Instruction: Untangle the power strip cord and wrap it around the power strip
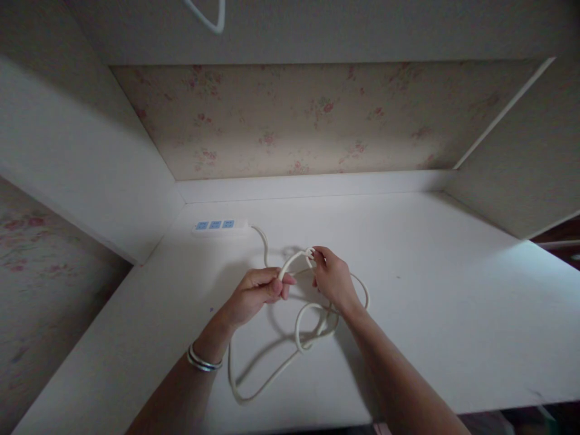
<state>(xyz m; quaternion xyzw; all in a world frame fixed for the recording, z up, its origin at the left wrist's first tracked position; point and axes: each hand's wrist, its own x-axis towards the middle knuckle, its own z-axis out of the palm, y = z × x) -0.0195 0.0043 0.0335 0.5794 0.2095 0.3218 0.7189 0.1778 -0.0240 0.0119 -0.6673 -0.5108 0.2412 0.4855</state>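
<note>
A white power strip (221,227) with three blue socket faces lies at the back left of the white surface. Its cream cord (272,382) runs off the right end and spreads in tangled loops around and below my hands. Near the middle, my left hand (260,290) pinches the cord between thumb and fingers. My right hand (333,275) is closed on the cord just to the right, its fingertips at a small crossing or knot. Between the two hands the cord arches up off the surface. The plug end cannot be made out.
The white desktop (430,290) is bounded by a white side panel (90,151) on the left and a grey panel (512,163) on the right. Floral wallpaper (294,121) covers the back. Overhead, a white loop (220,21) hangs against a grey board.
</note>
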